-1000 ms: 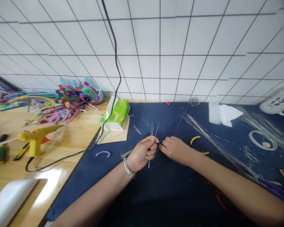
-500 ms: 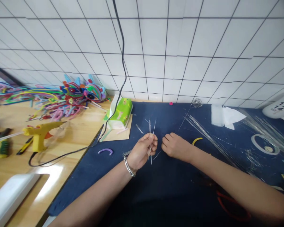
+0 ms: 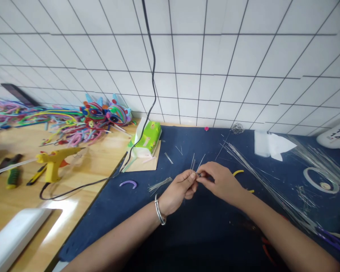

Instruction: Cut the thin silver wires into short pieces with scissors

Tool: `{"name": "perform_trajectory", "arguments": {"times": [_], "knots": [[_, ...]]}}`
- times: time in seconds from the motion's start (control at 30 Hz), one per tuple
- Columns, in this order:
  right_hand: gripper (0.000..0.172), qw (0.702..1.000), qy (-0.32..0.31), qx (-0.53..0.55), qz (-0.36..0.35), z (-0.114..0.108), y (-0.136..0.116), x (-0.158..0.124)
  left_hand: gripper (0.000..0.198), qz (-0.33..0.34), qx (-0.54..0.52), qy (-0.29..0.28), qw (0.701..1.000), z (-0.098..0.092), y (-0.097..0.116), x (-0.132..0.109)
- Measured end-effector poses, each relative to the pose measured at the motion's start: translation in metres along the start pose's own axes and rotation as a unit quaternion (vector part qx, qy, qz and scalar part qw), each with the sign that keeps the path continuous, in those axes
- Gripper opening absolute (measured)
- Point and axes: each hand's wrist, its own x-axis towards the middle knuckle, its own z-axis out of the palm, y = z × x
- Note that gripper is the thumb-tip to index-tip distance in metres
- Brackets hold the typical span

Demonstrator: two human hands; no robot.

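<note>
My left hand (image 3: 179, 190), a metal bangle on its wrist, pinches a small bunch of thin silver wires (image 3: 193, 162) that stick up from its fingertips. My right hand (image 3: 219, 180) has come against it, its fingertips pinched on the same wires at the point where the left thumb holds them. Both hands hover over a dark blue mat (image 3: 147, 211). A short bundle of cut wires (image 3: 158, 185) lies on the mat just left of my left hand.
Long silver wires (image 3: 260, 177) fan across the mat to the right. A green tissue pack (image 3: 146, 139) and a purple curved piece (image 3: 128, 184) lie to the left. A yellow glue gun (image 3: 55, 160) and its black cord rest on the wooden table beside colourful pipe cleaners (image 3: 73, 124).
My right hand moved left from the mat and closed its fingertips on the wires in my left hand. The camera tilted a little, so the scene sits lower.
</note>
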Motion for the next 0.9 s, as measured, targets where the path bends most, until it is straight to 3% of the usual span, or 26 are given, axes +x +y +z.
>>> {"name": "perform_trajectory", "arguments": {"times": [0.1,0.17,0.27,0.47,0.63,0.9], "knots": [[0.032,0.977,0.003,0.183,0.114,0.004,0.002,-0.001,0.024,0.003,-0.032,-0.015,0.999,0.003,0.002,-0.001],[0.041,0.954,-0.051,0.269,0.120,0.005,0.002,-0.002,0.025,-0.019,-0.052,-0.048,0.997,0.004,0.003,-0.002],[0.040,0.926,-0.094,0.345,0.118,0.006,0.000,-0.004,0.025,-0.062,-0.092,-0.100,0.989,0.001,0.001,-0.002],[0.025,0.844,-0.069,0.504,0.167,0.014,-0.004,-0.009,0.024,-0.119,-0.154,-0.148,0.970,-0.004,-0.008,0.000],[0.017,0.846,-0.022,0.497,0.190,0.019,-0.006,-0.010,0.023,-0.117,-0.192,-0.140,0.964,-0.002,-0.015,0.002],[0.016,0.855,-0.017,0.493,0.159,0.018,-0.006,-0.013,0.024,-0.125,-0.226,-0.141,0.956,-0.003,-0.023,0.003]]}}
